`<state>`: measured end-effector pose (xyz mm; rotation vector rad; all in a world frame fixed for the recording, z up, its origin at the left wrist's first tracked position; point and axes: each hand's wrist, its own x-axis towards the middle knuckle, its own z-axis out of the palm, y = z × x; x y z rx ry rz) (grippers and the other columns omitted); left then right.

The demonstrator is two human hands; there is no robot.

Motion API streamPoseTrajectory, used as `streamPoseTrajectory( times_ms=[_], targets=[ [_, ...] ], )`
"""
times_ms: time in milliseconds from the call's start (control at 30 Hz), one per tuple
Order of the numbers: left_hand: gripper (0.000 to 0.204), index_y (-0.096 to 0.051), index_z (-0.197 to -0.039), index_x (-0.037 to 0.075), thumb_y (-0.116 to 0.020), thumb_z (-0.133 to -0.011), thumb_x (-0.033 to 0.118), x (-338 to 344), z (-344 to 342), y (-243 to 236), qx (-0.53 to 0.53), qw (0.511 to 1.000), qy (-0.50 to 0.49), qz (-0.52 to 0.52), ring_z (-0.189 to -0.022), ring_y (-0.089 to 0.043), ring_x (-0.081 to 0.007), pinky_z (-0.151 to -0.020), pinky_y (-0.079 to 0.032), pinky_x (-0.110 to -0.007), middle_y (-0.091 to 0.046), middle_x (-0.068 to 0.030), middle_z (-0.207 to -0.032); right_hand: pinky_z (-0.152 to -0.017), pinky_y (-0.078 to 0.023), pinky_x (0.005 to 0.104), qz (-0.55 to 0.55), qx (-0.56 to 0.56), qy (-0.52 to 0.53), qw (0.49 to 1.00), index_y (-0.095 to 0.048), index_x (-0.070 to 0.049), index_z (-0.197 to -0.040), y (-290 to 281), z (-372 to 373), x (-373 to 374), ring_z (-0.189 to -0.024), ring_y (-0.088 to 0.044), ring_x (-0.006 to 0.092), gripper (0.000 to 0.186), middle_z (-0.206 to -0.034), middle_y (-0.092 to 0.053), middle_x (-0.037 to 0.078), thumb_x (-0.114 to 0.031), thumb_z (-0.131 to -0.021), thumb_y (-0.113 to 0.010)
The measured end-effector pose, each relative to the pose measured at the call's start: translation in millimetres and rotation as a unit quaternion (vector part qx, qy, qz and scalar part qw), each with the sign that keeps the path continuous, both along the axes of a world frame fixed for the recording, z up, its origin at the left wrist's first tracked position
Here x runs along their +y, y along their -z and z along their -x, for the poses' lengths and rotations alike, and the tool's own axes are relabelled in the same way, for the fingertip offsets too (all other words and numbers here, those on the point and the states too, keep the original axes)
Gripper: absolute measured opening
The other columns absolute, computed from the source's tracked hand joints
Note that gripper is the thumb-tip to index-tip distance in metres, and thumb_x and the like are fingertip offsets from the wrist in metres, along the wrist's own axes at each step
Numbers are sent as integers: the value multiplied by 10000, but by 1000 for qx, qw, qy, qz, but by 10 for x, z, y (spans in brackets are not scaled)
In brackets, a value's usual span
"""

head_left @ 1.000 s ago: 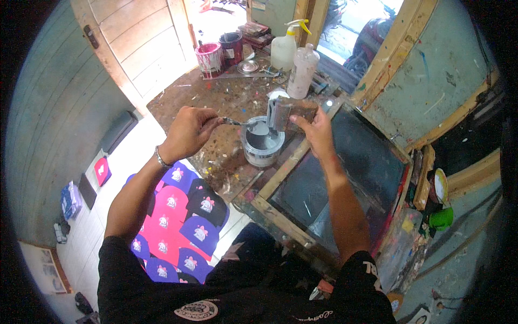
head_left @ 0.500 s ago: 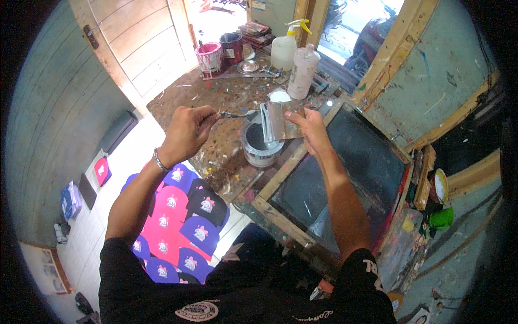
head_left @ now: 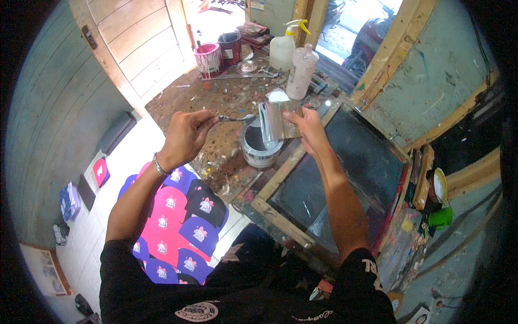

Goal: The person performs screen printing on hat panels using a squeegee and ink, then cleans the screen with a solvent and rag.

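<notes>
Between the thumb and fingers of my left hand (head_left: 188,136) is a thin, ink-smeared spoon (head_left: 233,118), its head close to the squeegee's coated edge. My right hand (head_left: 311,128) grips a flat squeegee (head_left: 277,122) by its right end, thumb on the near face. Pale grey-white ink coats the squeegee's left edge. Beneath both tools stands a clear plastic tub (head_left: 260,158) with grey-white ink on its inside wall; the squeegee covers part of its mouth. To the right, my forearm passes over a wood-framed printing screen (head_left: 350,156) with dark mesh.
Farther back on the stained table (head_left: 178,100) are a pink-smeared can (head_left: 208,60), a dark red can (head_left: 230,49), a spray bottle (head_left: 282,51) and a whitish bottle (head_left: 301,75). Printed pink, purple and black fabric pieces (head_left: 170,202) lie at lower left.
The spoon's head has dipped slightly beside the squeegee. Both hands stay almost in place, with the same holds.
</notes>
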<state>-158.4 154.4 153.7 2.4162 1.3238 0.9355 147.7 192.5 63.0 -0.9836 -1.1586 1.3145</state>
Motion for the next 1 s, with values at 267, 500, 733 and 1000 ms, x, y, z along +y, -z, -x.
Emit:
streamPoseTrajectory(
  times_ms=[267,500,733,1000],
  targets=[
    [101,-636,-830,-3,-646,-891,78,-43,-31,80,3,999,38,21,-493,-455,-345,-512,-394,-402,-498,-222,-618,-803,-490,294,-33,6,67,997,-653,8,-1057,45,76,45,-864,-614,111,214,-986,-686,41,-94,-877,-708],
    [107,-643,-832,-1,-649,-880,94,-23,-83,134,56,997,43,14,-628,-597,-406,-579,-462,-454,-572,-240,-694,-785,-479,284,-113,3,134,985,-645,-5,-1081,83,120,64,-851,-605,102,232,-983,-688,32,-105,-884,-717],
    [143,-709,-993,-3,-644,-877,50,-103,-3,349,27,997,72,5,-656,-651,-315,-623,-520,-381,-655,-197,-778,-736,-457,269,-101,1,153,983,-647,-20,-1043,109,94,12,-802,-562,90,230,-925,-660,3,-145,-873,-739],
    [215,-704,-1087,-23,-638,-885,9,-113,51,460,-44,989,80,114,-632,-656,-195,-616,-524,-322,-668,-150,-764,-854,-514,293,-67,-40,128,989,-602,11,-1162,88,15,-4,-915,-649,134,275,-1067,-682,74,-48,-904,-678]
  ],
)
